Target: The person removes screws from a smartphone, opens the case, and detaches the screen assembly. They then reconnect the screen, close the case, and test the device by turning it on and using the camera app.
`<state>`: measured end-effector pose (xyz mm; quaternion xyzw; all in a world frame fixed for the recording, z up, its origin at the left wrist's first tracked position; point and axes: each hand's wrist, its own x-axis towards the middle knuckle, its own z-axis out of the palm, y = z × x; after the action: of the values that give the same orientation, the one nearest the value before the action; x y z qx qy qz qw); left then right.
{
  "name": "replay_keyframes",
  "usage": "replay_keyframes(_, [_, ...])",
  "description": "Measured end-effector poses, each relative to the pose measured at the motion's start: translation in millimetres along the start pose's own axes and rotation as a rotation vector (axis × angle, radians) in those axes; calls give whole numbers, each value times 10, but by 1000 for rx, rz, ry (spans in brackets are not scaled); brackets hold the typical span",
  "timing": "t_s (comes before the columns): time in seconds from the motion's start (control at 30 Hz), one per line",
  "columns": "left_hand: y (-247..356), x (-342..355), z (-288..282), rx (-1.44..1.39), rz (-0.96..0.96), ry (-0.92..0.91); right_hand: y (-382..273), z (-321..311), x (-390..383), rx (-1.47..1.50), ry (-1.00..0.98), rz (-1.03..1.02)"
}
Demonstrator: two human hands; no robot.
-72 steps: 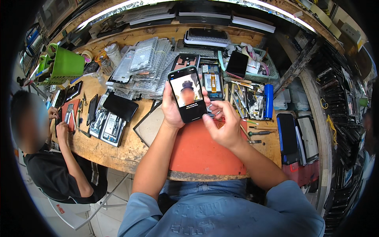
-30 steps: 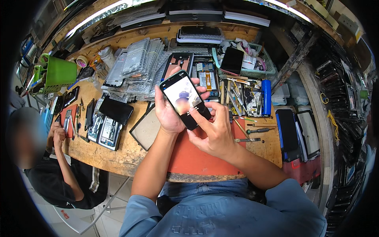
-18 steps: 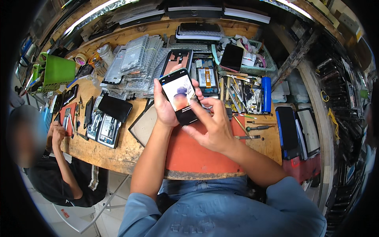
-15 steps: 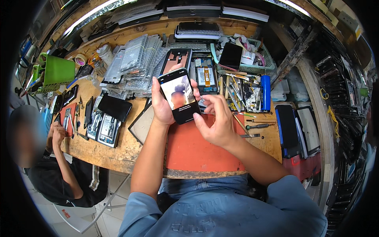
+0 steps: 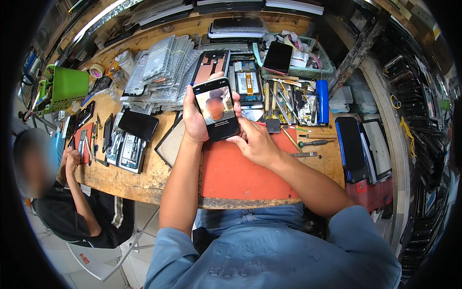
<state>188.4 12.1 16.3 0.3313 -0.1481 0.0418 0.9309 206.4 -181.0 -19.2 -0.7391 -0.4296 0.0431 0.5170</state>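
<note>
A smartphone [image 5: 217, 123] with a lit screen is held tilted above the bench. Its screen shows a camera picture of a person, with a dark band below. My left hand [image 5: 195, 121] wraps around the phone's left side and back, and its fingertips show at the right edge. At the lower right corner, my right hand [image 5: 258, 146] grips the phone, thumb along the bottom and fingers by the side. Below both hands lies a red work mat [image 5: 245, 173]. An opened phone [image 5: 246, 82] with its battery exposed lies just behind.
Stacked bubble-wrapped parts [image 5: 163, 72] stand back left. Hand tools [image 5: 284, 103] and a blue cylinder [image 5: 322, 102] lie on the right, before a green basket [image 5: 325, 67]. Opened devices [image 5: 127, 151] sit left. A co-worker's hands [image 5: 72, 159] work at the far left.
My right hand has moved in from beside the phone and now grips its lower right corner. The phone sits slightly higher in the picture and more upright. A small dark block now shows beside my right hand.
</note>
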Motion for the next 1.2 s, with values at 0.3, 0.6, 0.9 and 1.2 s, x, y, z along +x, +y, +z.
replay_keyframes(0.3, [-17, 17, -4, -32, 20, -24, 26, 23, -8, -12, 53, -50])
replay_keyframes(0.6, [-5, 52, -10, -1, 31, -46, -12, 7, 35, -46, 123, -122])
replay_keyframes(0.9, [-33, 38, -52, -82, -26, -51, -81, 39, 10, -33, 144, -60])
replay_keyframes(1.2, [-67, 67, -23, -132, -49, 23, 13, -55, 6, 4, 4, 44])
